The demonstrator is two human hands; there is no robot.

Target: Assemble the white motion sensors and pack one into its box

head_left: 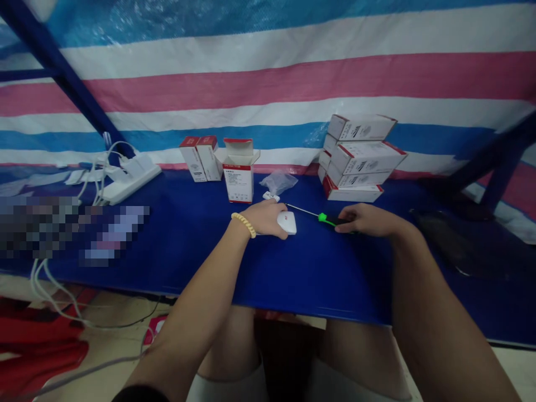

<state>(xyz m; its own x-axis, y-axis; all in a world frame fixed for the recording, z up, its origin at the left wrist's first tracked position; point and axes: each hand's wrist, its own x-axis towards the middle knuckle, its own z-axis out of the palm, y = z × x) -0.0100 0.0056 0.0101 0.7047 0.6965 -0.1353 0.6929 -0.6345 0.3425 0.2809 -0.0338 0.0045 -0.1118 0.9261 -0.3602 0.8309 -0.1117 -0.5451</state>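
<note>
My left hand (268,218) is closed around a small white plastic device (287,222) with a red mark, low over the blue table. In my right hand (364,219) is a screwdriver (325,218) with a black and green handle. Its thin metal shaft points left, and the tip ends close to the fingers of my left hand. Whether the tip touches the device cannot be made out. Just beyond my left hand lies a small white piece (271,196) beside a crumpled clear plastic bag (279,182). An opened white and red box (239,176) stands behind them.
Two closed boxes (201,160) stand at the back left, and several more are stacked (360,159) at the back right. A white power strip (133,181) with plugs and cables sits on the left. A dark flat object (446,240) lies on the blue table (310,279) at right.
</note>
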